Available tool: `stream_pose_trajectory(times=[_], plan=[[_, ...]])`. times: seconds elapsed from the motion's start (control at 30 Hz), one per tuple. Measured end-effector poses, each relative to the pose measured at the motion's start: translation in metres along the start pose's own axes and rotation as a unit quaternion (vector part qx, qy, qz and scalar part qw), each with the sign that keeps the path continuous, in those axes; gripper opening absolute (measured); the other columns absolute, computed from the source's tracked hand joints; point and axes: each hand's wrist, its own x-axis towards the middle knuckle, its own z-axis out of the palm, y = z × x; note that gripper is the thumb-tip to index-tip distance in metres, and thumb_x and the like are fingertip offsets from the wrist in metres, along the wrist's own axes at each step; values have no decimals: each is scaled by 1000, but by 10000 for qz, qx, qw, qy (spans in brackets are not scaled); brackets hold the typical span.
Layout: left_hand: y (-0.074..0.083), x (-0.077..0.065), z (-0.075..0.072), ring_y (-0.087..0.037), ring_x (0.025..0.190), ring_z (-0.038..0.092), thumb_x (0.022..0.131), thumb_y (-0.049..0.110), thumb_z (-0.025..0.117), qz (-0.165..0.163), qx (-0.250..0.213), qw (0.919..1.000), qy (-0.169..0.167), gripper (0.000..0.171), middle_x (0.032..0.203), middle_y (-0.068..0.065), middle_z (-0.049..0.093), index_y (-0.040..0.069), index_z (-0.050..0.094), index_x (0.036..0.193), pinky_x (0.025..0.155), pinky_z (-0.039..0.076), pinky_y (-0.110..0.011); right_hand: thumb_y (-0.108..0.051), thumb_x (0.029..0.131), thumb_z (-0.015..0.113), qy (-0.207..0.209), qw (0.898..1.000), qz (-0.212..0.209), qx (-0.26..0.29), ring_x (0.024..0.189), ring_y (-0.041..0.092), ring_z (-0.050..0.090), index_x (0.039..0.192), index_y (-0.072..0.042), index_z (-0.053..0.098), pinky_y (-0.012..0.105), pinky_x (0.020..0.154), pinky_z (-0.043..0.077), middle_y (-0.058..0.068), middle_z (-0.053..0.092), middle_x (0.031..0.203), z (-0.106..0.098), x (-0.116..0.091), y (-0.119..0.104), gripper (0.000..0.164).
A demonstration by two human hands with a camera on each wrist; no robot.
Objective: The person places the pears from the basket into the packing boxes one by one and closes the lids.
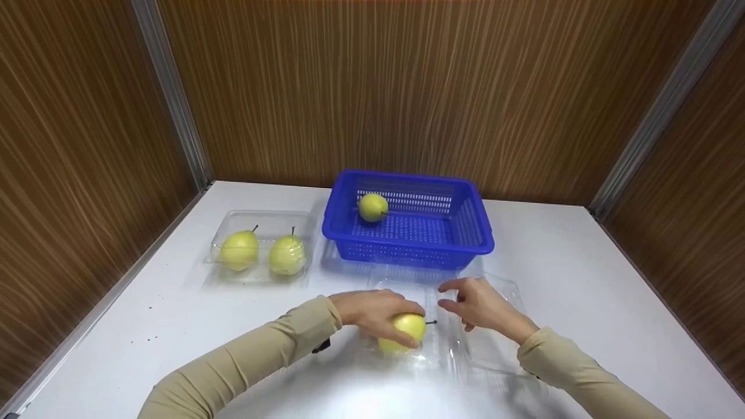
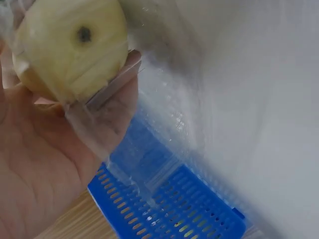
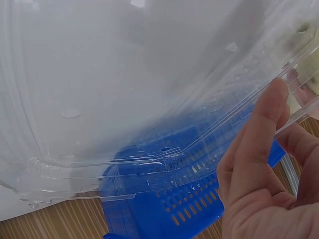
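left hand [image 1: 372, 311] curls round a yellow pear [image 1: 410, 327] in the near clamshell [image 1: 429, 352]; probably firm but bruisable, best cupped by its sides. right hand [image 1: 480, 304] gapes, holding nothing; lid [image 1: 495, 352] contact unclear.

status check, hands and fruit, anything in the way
Left hand gripping yellow fruit inside opened clear container. Right hand empty, hovering nearby. No visible obstruction; blue basket beyond.
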Motion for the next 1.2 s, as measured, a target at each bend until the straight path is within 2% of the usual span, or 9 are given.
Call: stream_pose_trajectory(times=[0.2, 0.37, 0.43, 0.53, 0.67, 0.8, 0.9, 1.07, 1.2], plan=[[-4, -1, -28, -23, 114, 64, 99, 52, 47, -166, -311, 9989, 311, 57, 132, -8, 63, 12, 54, 139, 95, 53, -33, -13, 92, 67, -23, 10000, -55, 37, 39, 11, 55, 119, 3, 65, 27, 40, 51, -3, 49, 52, 0, 0, -1, 32], [-15, -1, -56, -17, 99, 67, 99, 44, 53, -536, -342, 9917, 1116, 44, 118, -5, 70, 13, 62, 129, 84, 55, -31, -13, 92, 66, -7, 10000, -28, 0, 40, 11, 56, 120, 4, 65, 27, 41, 51, -3, 50, 53, 0, 0, -1, 33], [-20, 0, -65, -15, 89, 67, 98, 41, 56, -770, -122, 9849, 1545, 40, 108, -4, 72, 12, 65, 124, 77, 56, -31, -13, 92, 66, 16, 10000, 3, -29, 40, 11, 56, 120, 4, 65, 27, 40, 51, -3, 50, 52, 0, 0, -1, 33], [-26, 2, -73, -16, 79, 65, 96, 36, 59, -1186, 460, 9690, 2117, 35, 101, -4, 73, 11, 68, 119, 72, 57, -37, -14, 91, 66, 34, 10000, 21, -53, 40, 11, 56, 120, 3, 65, 27, 41, 51, -3, 49, 52, 0, 0, -1, 33], [-35, 7, -79, -22, 75, 65, 96, 33, 60, -1651, 1159, 9455, 2557, 28, 97, -6, 72, 12, 70, 111, 70, 58, -46, -15, 92, 67, 57, 10000, 9, -59, 40, 10, 56, 120, 3, 65, 26, 40, 51, -3, 49, 53, 1, 0, -1, 33], [-47, 14, -83, -26, 74, 65, 95, 30, 60, -1947, 1347, 9298, 2819, 23, 88, -8, 68, 10, 69, 104, 66, 57, -48, -14, 92, 67, 78, 9999, -13, -67, 39, 10, 55, 120, 3, 65, 26, 40, 51, -3, 48, 53, 1, -1, -1, 33], [-57, 22, -85, -25, 81, 66, 95, 29, 61, -2145, 1167, 9236, 2956, 23, 92, -8, 68, 10, 69, 106, 70, 57, -46, -14, 91, 67, 77, 10000, 26, -58, 40, 11, 55, 120, 3, 65, 27, 40, 51, -3, 48, 53, 0, -2, 0, 33], [-75, 38, -85, -25, 97, 67, 95, 26, 61, -2501, 557, 9214, 2921, 27, 110, -7, 71, 11, 69, 117, 82, 56, -44, -14, 91, 67, 91, 9999, 78, -45, 40, 10, 55, 120, 3, 65, 27, 40, 51, -3, 48, 52, 1, -3, -1, 34], [-86, 52, -86, -26, 111, 64, 95, 23, 61, -2670, 225, 9265, 2642, 34, 122, -8, 68, 11, 64, 127, 95, 52, -44, -14, 91, 67, 83, 9999, 118, -25, 40, 10, 55, 120, 3, 65, 27, 41, 51, -3, 48, 52, 2, -3, -3, 34]])
